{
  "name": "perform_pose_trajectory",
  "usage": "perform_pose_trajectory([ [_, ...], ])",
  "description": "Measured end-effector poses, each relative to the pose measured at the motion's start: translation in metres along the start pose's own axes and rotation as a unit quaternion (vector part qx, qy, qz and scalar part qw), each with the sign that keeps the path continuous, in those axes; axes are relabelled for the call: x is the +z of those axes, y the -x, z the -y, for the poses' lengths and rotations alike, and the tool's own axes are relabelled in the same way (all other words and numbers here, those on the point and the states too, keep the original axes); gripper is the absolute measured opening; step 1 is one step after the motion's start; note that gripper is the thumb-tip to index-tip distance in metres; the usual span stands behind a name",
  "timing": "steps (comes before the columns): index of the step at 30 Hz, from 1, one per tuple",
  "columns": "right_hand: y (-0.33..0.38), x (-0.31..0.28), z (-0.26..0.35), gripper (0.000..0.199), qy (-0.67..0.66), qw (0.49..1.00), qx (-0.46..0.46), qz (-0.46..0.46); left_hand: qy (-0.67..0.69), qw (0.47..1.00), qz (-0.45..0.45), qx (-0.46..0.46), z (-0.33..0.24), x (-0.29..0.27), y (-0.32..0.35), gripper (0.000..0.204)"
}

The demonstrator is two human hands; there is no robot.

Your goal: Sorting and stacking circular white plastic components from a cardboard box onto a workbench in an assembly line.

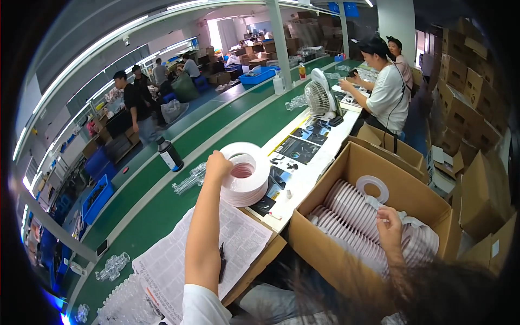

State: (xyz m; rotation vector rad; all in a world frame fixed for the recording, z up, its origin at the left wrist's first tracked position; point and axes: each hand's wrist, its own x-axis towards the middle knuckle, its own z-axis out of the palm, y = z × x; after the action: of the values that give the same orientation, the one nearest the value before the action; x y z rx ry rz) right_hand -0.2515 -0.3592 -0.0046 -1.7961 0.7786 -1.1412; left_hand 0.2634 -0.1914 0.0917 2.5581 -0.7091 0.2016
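Observation:
My left hand [219, 164] is closed on the edge of a flat white ring [252, 152] at the top of a stack of like rings [247, 195], which look like tape rolls with pinkish sides. The stack stands at the table's edge beside the belt. Inside an open cardboard box [307, 223] at the right, rows of the same rings [348, 212] stand on edge. One more ring [379, 183] leans loose at the box's far side. My right hand [389, 229] is in the box with bent fingers pinching crumpled translucent plastic wrapping [407, 221].
Printed paper [179, 246] lies in front of me, with clear plastic parts [115, 265] beside it. A dark bottle [169, 155] stands on the green belt [142, 197]. A white fan [319, 95] sits farther along the table. Co-workers sit beyond, and cartons [471, 89] are piled at the right.

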Motion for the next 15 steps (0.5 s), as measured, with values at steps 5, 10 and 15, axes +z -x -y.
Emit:
perform_pose_trajectory([
  [5, 0.005, -0.003, 0.012, 0.016, 0.057, 0.996, -0.059, -0.018, -0.06, 0.992, 0.102, -0.04, 0.016, 0.028, 0.008, 0.061],
  [10, 0.004, -0.003, 0.005, 0.016, 0.075, 0.993, -0.093, 0.009, -0.101, 0.978, 0.158, -0.09, 0.039, 0.038, -0.013, 0.053],
  [15, -0.003, -0.023, 0.031, 0.009, 0.109, 0.978, -0.179, 0.021, 0.003, 0.978, 0.184, -0.097, 0.049, 0.033, -0.023, 0.059],
])
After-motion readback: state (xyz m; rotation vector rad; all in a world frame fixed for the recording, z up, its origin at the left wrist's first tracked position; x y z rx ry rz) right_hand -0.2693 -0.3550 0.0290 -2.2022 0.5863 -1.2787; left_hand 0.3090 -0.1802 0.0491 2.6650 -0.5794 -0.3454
